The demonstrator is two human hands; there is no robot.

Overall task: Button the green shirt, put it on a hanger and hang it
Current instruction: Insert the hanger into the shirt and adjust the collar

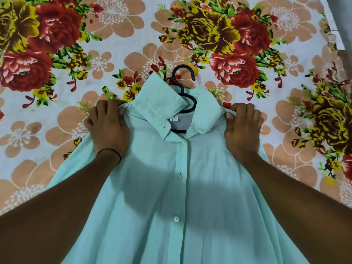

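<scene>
The pale green shirt (pixel 171 197) lies front up on the bed, its placket closed with white buttons down the middle. A black plastic hanger (pixel 182 80) sits inside it, and its hook pokes out above the open collar. My left hand (pixel 107 126) grips the shirt's left shoulder, fingers curled over the fabric edge. My right hand (pixel 242 128) grips the right shoulder the same way. The hanger's arms are hidden under the cloth.
A floral bedsheet (pixel 76 54) with red, yellow and peach flowers covers the whole surface around the shirt. The bed's edge and a strip of grey floor (pixel 341 20) show at the top right corner.
</scene>
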